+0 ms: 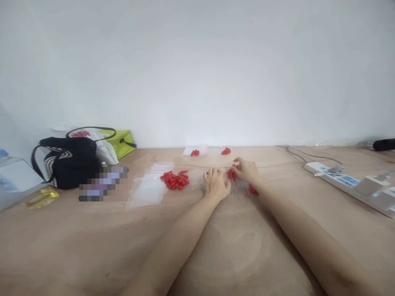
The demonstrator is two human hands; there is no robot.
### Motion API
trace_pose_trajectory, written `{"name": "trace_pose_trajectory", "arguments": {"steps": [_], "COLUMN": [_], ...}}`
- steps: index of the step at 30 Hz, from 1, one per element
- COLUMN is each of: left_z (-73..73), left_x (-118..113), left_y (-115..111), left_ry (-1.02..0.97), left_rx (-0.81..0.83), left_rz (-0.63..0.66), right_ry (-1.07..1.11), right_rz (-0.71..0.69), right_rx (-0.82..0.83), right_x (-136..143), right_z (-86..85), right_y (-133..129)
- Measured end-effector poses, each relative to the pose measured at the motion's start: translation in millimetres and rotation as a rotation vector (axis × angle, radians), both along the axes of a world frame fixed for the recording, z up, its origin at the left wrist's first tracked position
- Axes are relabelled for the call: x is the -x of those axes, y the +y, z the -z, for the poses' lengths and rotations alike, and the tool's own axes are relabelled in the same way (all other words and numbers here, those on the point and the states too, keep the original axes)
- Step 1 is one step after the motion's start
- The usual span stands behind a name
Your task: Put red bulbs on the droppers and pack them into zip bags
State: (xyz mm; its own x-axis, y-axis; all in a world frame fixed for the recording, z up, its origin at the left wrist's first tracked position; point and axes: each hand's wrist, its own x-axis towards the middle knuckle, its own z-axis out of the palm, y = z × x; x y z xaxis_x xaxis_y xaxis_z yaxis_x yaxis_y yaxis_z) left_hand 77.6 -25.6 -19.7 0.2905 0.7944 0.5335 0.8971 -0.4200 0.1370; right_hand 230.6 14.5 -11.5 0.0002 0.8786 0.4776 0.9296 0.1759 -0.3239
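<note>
In the head view, two bare hands are working over the middle of the surface [92, 238]. The left hand [216, 184] is resting low over a row of thin sticks [194, 181], its fingers bending down. Its grip is hiding what is under it, so I cannot tell if it is pinching anything. The right hand [247, 170] is reaching in beside it, with its fingers curling by some red bits [233, 172]. I cannot tell if that grip is together on one of them. More thin sticks are lying just under the right hand, and a bit of red is showing by its wrist.

A red pile [174, 181] is sitting at the left end of the row, near some clear bags [148, 191]. Two small red bunches are lying at the back, one on a white sheet [189, 151]. Far left, a black bag [75, 160] is standing before a white bag [108, 150] and a green bag [124, 142]. Far right, a power strip [335, 177] is lying with plugs in it.
</note>
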Motion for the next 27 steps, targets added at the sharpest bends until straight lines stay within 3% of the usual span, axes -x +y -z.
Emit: {"name": "trace_pose_trajectory", "arguments": {"steps": [6, 11, 17, 23, 27], "left_z": [1.7, 1.7, 2.9, 5.8, 4.6], "left_x": [0, 1, 2, 3, 2], "left_y": [3, 6, 9, 10, 8], "left_ry": [0.017, 0.019, -0.012, -0.04, -0.048], "left_rx": [0.024, 0.08, 0.098, 0.075, 0.078], "left_rz": [0.046, 0.063, 0.039, -0.006, -0.016], "right_ry": [0.237, 0.285, 0.42, 0.342, 0.268], "right_rz": [0.062, 0.113, 0.135, 0.196, 0.191], "right_rx": [-0.091, -0.173, -0.032, 0.145, 0.197], "right_x": [-3, -16, -45, -69, -72], "right_z": [9.7, 15.0, 19.0, 29.2, 25.9], "right_y": [-13, -41, -72, -73, -76]}}
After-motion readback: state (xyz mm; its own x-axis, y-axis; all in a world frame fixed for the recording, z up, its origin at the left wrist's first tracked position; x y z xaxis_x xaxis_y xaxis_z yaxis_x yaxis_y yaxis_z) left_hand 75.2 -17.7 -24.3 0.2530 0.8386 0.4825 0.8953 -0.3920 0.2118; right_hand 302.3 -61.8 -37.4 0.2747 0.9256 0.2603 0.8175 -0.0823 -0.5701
